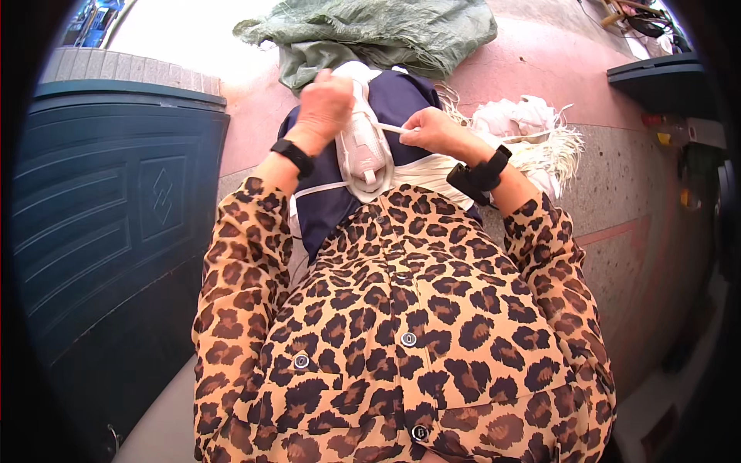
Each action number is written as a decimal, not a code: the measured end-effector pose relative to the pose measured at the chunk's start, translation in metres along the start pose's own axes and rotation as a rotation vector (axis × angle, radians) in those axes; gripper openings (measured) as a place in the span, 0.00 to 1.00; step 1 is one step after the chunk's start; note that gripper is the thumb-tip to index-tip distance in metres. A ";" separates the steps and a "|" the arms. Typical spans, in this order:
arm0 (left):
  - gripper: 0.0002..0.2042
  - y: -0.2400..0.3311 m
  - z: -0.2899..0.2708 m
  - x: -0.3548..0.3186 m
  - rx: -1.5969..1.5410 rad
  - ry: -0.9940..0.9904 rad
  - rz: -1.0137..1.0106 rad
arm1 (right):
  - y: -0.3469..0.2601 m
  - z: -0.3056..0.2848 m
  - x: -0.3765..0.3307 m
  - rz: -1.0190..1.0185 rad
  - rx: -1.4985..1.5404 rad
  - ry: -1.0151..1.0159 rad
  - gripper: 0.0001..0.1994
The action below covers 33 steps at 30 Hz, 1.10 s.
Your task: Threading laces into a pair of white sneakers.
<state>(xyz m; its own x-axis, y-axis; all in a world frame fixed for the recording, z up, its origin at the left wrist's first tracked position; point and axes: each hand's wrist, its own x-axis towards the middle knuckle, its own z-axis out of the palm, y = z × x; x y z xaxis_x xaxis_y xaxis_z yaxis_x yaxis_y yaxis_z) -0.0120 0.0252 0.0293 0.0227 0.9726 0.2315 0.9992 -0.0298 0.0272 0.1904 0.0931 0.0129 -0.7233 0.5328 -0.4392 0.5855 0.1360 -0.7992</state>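
A pale pink and white sneaker (363, 148) lies on the dark navy cloth (401, 94) over my lap, its heel with a pull loop toward my body. Pinched in the fingers of my right hand (437, 133) is a white shoelace (392, 128), stretched out from the sneaker's right side. My left hand (327, 105) is closed at the sneaker's left edge, slightly raised; what its fingers grip is hidden. Another thin white strand (323, 187) runs left from near the heel.
Beyond my lap a green woven sack (386, 35) is spread on the floor. To the right lie a bundle of white laces (567, 154) and white shoes (513, 117). A dark blue panelled door (116, 177) stands at the left, and a dark piece of furniture (656, 81) at the right.
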 end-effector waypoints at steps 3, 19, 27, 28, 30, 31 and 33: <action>0.08 -0.006 -0.003 -0.008 -0.110 -0.023 -0.074 | -0.013 0.002 -0.010 -0.032 0.006 -0.002 0.15; 0.11 0.012 0.019 0.006 -0.583 -0.201 -0.073 | -0.032 0.008 -0.066 -0.488 -0.402 -0.122 0.13; 0.15 -0.019 0.005 -0.045 -0.438 -0.186 -0.159 | -0.002 -0.030 -0.027 -0.302 0.029 0.528 0.10; 0.16 -0.018 0.009 -0.046 -0.400 -0.198 -0.170 | 0.001 -0.011 -0.017 -0.421 0.011 0.473 0.10; 0.17 -0.015 0.007 -0.045 -0.347 -0.171 -0.168 | -0.013 0.026 -0.002 -0.389 0.051 0.224 0.12; 0.17 -0.014 0.003 -0.043 -0.342 -0.165 -0.173 | -0.021 0.039 0.006 -0.326 -0.090 0.167 0.12; 0.17 -0.013 -0.004 -0.042 -0.423 -0.146 -0.187 | -0.035 0.057 0.011 -0.241 -0.043 0.124 0.10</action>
<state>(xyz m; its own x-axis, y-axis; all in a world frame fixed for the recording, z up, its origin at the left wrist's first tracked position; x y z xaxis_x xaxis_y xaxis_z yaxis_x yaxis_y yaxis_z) -0.0263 -0.0159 0.0227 -0.1212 0.9915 0.0473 0.8859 0.0866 0.4556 0.1405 0.0467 0.0126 -0.7948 0.5786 -0.1832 0.4190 0.3047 -0.8553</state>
